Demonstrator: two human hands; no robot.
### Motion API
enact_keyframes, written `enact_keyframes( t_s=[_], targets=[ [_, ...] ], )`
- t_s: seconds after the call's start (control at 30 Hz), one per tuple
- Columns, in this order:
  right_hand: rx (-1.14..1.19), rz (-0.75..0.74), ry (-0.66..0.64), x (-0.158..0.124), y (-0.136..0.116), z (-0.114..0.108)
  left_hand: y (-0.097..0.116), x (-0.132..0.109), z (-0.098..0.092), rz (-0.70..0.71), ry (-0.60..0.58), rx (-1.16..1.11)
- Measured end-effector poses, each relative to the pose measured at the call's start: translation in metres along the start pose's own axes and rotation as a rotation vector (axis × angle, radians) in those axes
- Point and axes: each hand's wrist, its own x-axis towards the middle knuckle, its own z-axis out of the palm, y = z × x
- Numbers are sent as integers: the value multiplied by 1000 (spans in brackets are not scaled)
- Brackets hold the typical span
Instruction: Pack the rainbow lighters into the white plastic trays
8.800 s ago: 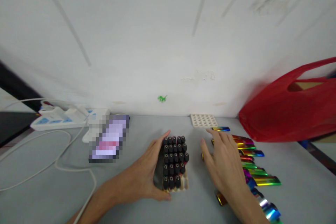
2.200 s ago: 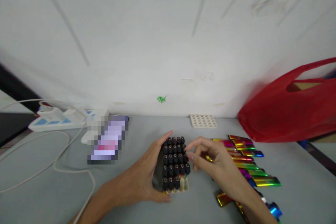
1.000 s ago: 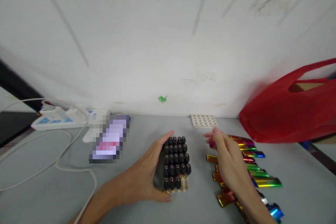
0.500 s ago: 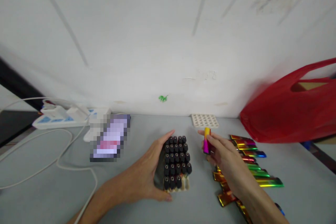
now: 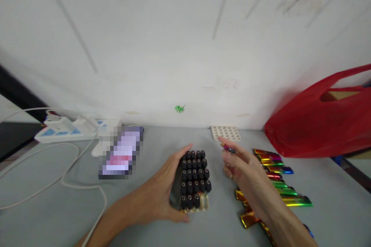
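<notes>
My left hand (image 5: 162, 191) is wrapped round the left side of a block of black-topped tubes (image 5: 195, 174), thumb at the near edge and fingers at the far edge. The tubes stand upright in rows in a pale rack (image 5: 205, 203), whose near right corner shows bare slots. Right of it, my right hand (image 5: 243, 166) pinches a small shiny tube (image 5: 229, 149) between thumb and fingers, its dark end facing me. Most of that tube is hidden by the fingers. Shiny multicoloured tubes (image 5: 297, 200) lie in a loose pile beside and under my right wrist.
A white perforated tray (image 5: 225, 133) lies against the wall. A red bag (image 5: 315, 123) stands at the right. On the left are a phone (image 5: 123, 152), a power strip (image 5: 66, 133) with plugs, and a white cable (image 5: 72, 186) looping across the grey table (image 5: 156, 139).
The tube in my right hand has turned from upright, with its yellow end up, to its dark end facing me. My left hand and the rack have stayed in place.
</notes>
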Motion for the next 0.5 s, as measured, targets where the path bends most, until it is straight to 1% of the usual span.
enact_keyframes(
  t_s=[0.13, 0.23, 0.3, 0.37, 0.43, 0.5],
  targets=[
    [-255, -132, 0, -1, 4, -2, 1, 0, 0, 15, -5, -19],
    [-377, -170, 48, -1, 7, -3, 2, 0, 1, 15, -8, -34],
    [-374, -165, 67, 0, 8, -4, 1, -1, 1, 12, -2, -29],
    [-348, -169, 58, 0, 10, -4, 0, -1, 1, 5, -7, -14],
    [-280, -175, 17, 1, 11, -3, -1, 0, 0, 7, -12, -7],
    [-158, -168, -33, 0, 13, 0, -2, 0, 0, 10, -17, -6]
  ],
)
